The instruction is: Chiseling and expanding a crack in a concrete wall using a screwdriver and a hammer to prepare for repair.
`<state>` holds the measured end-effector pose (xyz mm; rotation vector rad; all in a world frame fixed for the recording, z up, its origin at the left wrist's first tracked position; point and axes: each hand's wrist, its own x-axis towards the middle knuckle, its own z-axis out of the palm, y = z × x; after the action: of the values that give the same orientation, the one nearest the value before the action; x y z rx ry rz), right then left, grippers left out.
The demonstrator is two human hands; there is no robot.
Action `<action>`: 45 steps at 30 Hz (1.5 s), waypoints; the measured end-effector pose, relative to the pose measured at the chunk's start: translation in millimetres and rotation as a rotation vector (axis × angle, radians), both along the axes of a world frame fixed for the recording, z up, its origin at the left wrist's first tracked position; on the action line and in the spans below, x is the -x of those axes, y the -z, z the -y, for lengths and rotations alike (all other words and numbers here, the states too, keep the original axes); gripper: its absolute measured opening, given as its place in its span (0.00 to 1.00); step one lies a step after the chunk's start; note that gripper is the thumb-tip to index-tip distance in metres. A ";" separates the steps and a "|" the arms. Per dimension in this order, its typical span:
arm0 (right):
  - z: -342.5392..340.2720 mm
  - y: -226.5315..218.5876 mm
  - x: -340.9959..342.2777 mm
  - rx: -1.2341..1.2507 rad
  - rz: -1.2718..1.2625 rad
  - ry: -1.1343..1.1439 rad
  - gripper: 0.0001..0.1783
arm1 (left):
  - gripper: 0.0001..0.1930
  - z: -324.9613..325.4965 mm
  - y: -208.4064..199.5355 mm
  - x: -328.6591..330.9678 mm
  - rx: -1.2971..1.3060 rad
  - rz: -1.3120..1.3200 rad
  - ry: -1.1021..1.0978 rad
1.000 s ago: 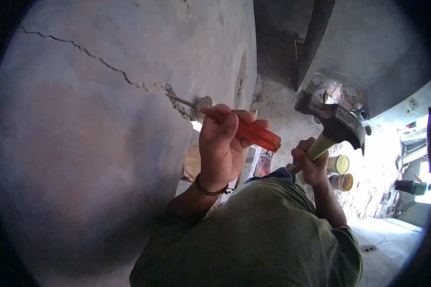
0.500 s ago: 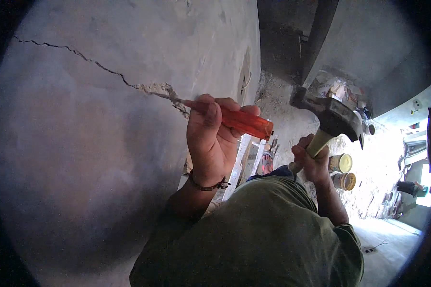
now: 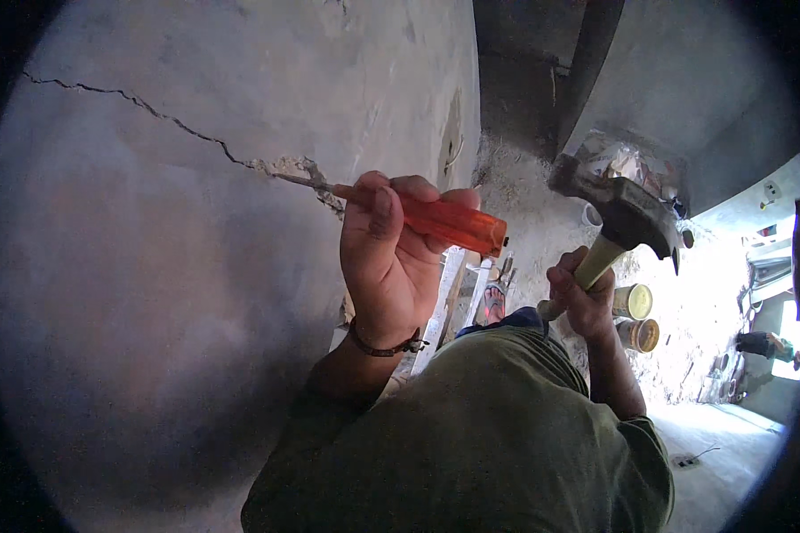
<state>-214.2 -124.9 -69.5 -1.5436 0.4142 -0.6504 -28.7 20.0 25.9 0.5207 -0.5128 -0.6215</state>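
Note:
My left hand [image 3: 389, 258] is wrapped round the orange-red handle of a screwdriver [image 3: 449, 224]. Its metal shaft points left, and the tip meets the chipped patch [image 3: 295, 169] on a grey plastered wall [image 3: 151, 293]. From that patch a thin dark crack [image 3: 164, 114] runs up to the left. To the right, my right hand [image 3: 585, 291] grips the pale handle of a claw hammer [image 3: 627, 211]. The hammer's metal head is raised, apart from the screwdriver's butt end.
Below stands a ladder-like frame [image 3: 453, 289], beside my sandalled foot [image 3: 495, 304]. Two buckets [image 3: 633, 302] rest on the dusty floor [image 3: 529, 200] to the right. Rubble and bags [image 3: 627, 164] lie farther off. Another person [image 3: 764, 345] is at the far right, near a bright opening.
The hammer has shifted slightly right and away from the screwdriver. My left hand and the screwdriver have barely moved, with the tip still at the chipped patch.

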 end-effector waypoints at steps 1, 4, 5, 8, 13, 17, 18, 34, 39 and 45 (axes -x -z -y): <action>-0.2 0.5 0.3 -0.006 -0.004 0.005 0.07 | 0.09 0.4 0.1 -1.3 0.019 0.017 0.025; -0.9 -2.3 0.2 0.020 0.012 0.013 0.07 | 0.11 2.1 -6.5 -1.5 0.064 0.020 0.046; -1.4 -4.8 0.2 0.021 0.012 0.011 0.07 | 0.11 3.0 -10.9 -1.2 0.088 0.006 0.045; -1.7 -16.2 -0.5 -0.036 -0.011 0.029 0.10 | 0.12 8.2 -20.2 -4.3 0.164 -0.014 0.045; 5.5 -47.4 -4.1 -0.010 0.212 0.001 0.07 | 0.13 13.7 -26.9 -8.4 0.194 -0.039 0.018; 24.4 -74.1 -2.3 0.220 0.415 -0.015 0.07 | 0.13 14.7 -30.5 -7.4 0.209 -0.030 0.014; 21.9 -82.4 -0.6 0.234 0.473 0.042 0.08 | 0.13 15.4 -32.4 -6.3 0.211 -0.031 0.013; 10.6 -42.6 4.7 0.188 0.237 -0.068 0.07 | 0.11 18.3 -30.8 -3.7 0.204 -0.071 -0.023; 9.5 -51.1 -0.7 0.224 0.007 -0.122 0.03 | 0.11 11.6 -24.2 -11.7 0.216 -0.060 -0.007; 6.8 -43.3 -23.3 0.858 0.145 -0.024 0.10 | 0.11 11.0 -25.0 -12.4 0.165 -0.046 -0.006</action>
<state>-190.9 -131.7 -26.3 -2.2783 -0.0190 -0.9858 -16.3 9.0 50.9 0.3511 -0.5134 -0.5785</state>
